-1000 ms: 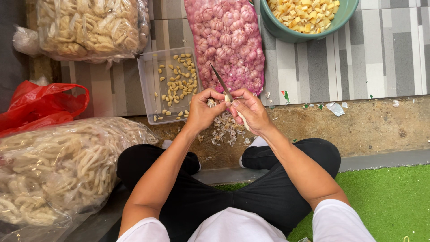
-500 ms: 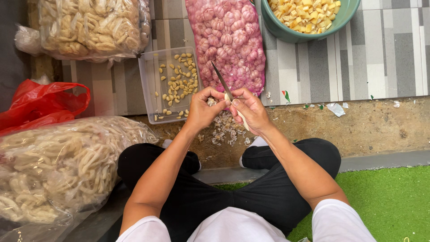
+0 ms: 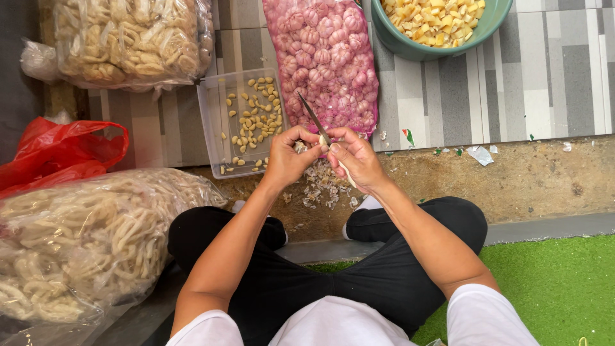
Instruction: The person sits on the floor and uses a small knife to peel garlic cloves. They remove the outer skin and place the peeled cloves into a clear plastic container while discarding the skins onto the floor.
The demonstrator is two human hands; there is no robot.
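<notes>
Two bare hands are brought together near the middle of the scene, above a small heap of garlic skins (image 3: 320, 186) on the bare concrete. A small knife (image 3: 314, 119) is gripped in the closed right hand (image 3: 359, 160), its blade pointing far and left. A garlic clove (image 3: 299, 147) is pinched between the fingertips of the left hand (image 3: 285, 157), just beside the blade. A clear plastic tray (image 3: 211, 122) of peeled cloves is set just beyond the left hand. A pink mesh bag of garlic bulbs (image 3: 327, 57) is laid to its right, and a green bowl (image 3: 410, 48) of yellowish pieces is placed farther right.
</notes>
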